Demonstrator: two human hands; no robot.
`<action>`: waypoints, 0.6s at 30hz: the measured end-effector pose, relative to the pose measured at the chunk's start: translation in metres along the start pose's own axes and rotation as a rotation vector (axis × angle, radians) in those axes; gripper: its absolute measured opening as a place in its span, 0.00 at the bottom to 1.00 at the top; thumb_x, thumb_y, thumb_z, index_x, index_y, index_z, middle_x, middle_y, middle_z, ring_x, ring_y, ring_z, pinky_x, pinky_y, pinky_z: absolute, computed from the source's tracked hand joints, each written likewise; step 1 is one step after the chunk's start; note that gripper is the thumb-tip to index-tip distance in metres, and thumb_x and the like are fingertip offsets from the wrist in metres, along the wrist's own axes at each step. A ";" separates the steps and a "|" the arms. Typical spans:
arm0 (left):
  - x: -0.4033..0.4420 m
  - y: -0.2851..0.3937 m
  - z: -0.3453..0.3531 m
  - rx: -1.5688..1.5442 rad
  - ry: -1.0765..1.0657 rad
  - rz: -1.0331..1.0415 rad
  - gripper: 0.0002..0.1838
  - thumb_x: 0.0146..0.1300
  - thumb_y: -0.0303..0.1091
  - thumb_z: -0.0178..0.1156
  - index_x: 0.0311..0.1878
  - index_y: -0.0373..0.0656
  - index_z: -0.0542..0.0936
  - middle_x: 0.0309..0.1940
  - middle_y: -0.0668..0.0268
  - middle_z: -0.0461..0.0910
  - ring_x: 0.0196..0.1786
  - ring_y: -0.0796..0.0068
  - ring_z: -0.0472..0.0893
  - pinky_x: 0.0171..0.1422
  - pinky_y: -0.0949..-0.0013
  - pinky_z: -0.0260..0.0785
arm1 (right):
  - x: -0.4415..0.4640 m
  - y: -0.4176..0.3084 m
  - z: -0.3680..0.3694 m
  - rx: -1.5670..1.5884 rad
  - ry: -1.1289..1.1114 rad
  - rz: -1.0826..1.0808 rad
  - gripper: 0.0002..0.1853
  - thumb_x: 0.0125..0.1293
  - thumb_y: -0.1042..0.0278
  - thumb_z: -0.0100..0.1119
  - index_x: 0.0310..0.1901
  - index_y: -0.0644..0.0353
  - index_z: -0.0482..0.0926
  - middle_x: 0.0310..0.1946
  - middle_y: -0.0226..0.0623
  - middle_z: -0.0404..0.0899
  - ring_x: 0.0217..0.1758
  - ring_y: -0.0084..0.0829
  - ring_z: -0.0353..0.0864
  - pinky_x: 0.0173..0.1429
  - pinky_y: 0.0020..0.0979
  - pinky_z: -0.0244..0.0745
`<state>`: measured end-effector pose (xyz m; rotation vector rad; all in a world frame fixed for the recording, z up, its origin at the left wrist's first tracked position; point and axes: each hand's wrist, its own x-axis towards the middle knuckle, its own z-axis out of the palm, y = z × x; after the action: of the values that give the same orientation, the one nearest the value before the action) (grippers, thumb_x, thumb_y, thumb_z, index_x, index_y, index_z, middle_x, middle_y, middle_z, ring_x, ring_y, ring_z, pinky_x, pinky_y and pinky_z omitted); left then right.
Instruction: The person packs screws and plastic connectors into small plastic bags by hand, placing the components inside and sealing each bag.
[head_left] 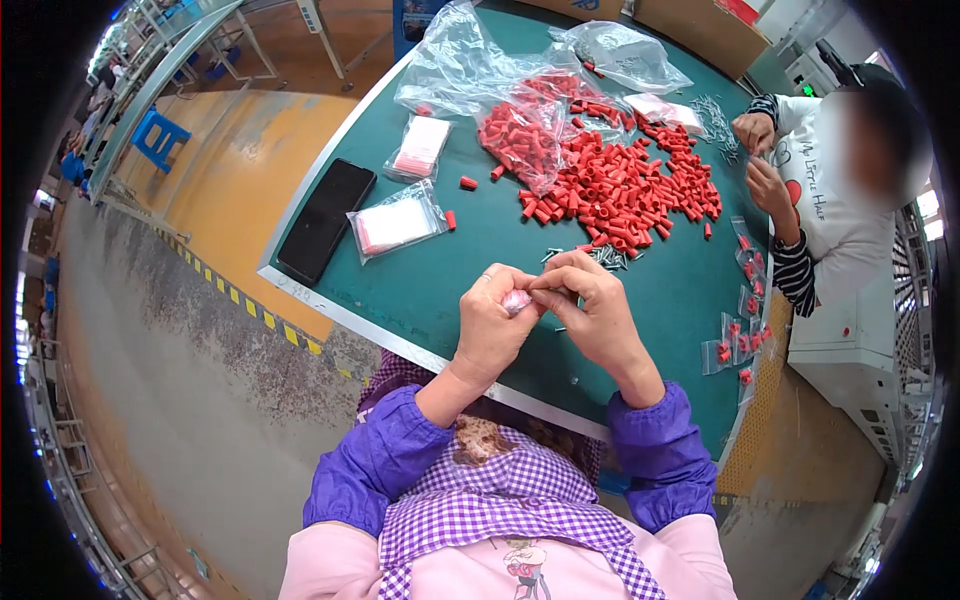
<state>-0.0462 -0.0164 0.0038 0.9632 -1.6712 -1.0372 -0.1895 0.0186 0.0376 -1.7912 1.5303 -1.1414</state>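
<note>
Both hands meet over green table [400,270]. Left hand [495,315] grips small plastic bag [516,301]; right hand [590,305] pinches at its edge. Beyond: heap of red caps [620,190], metal screws [607,256] at its near edge. Black phone [327,221] lies left of the bag stacks [398,222].

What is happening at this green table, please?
The person's left hand holds what looks like a small crumpled plastic bag, and the fingers of the right hand meet at it. Just beyond lie metal screws and a big pile of red plastic caps. Small bags with red pieces lie along the right edge. A co-worker also has both hands close together.
</note>
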 end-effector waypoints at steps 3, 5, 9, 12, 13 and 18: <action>-0.001 -0.003 -0.001 0.032 0.000 -0.035 0.08 0.49 0.22 0.67 0.34 0.37 0.80 0.30 0.64 0.78 0.34 0.74 0.78 0.39 0.72 0.71 | 0.008 -0.006 -0.001 0.123 0.009 0.006 0.08 0.57 0.80 0.62 0.40 0.65 0.80 0.34 0.36 0.76 0.33 0.30 0.77 0.38 0.28 0.74; -0.003 -0.003 0.000 -0.009 0.027 -0.045 0.09 0.49 0.22 0.67 0.35 0.36 0.80 0.31 0.64 0.79 0.35 0.76 0.78 0.40 0.73 0.71 | 0.012 -0.005 -0.006 0.131 -0.026 0.030 0.09 0.57 0.80 0.63 0.41 0.64 0.79 0.34 0.35 0.76 0.33 0.28 0.77 0.38 0.27 0.73; -0.008 -0.005 -0.001 0.013 0.044 -0.049 0.09 0.49 0.22 0.67 0.35 0.36 0.80 0.31 0.65 0.79 0.35 0.76 0.78 0.40 0.73 0.72 | 0.012 0.014 -0.004 0.344 0.020 0.236 0.08 0.57 0.78 0.64 0.40 0.63 0.80 0.32 0.32 0.76 0.31 0.22 0.74 0.35 0.24 0.69; -0.009 -0.002 -0.001 0.026 0.090 -0.066 0.08 0.50 0.21 0.66 0.35 0.36 0.80 0.32 0.65 0.79 0.35 0.76 0.78 0.40 0.73 0.72 | 0.014 0.007 -0.009 0.194 -0.079 0.108 0.07 0.55 0.78 0.66 0.36 0.63 0.81 0.30 0.30 0.74 0.28 0.21 0.70 0.33 0.24 0.67; -0.009 0.000 -0.001 0.017 0.089 -0.079 0.09 0.50 0.21 0.65 0.36 0.36 0.81 0.32 0.65 0.79 0.35 0.76 0.78 0.40 0.73 0.71 | 0.015 0.004 -0.008 0.148 -0.144 0.064 0.07 0.55 0.77 0.67 0.35 0.62 0.81 0.29 0.30 0.74 0.27 0.22 0.69 0.32 0.24 0.67; -0.014 0.000 0.001 0.018 0.138 -0.128 0.09 0.50 0.21 0.65 0.37 0.36 0.81 0.32 0.64 0.79 0.35 0.75 0.78 0.40 0.73 0.71 | 0.022 0.002 -0.001 0.053 -0.230 0.106 0.08 0.54 0.76 0.67 0.35 0.64 0.79 0.29 0.35 0.75 0.28 0.26 0.73 0.32 0.27 0.69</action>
<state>-0.0438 -0.0039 -0.0008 1.1396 -1.5237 -1.0169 -0.1915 -0.0030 0.0426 -1.7193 1.4271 -0.8834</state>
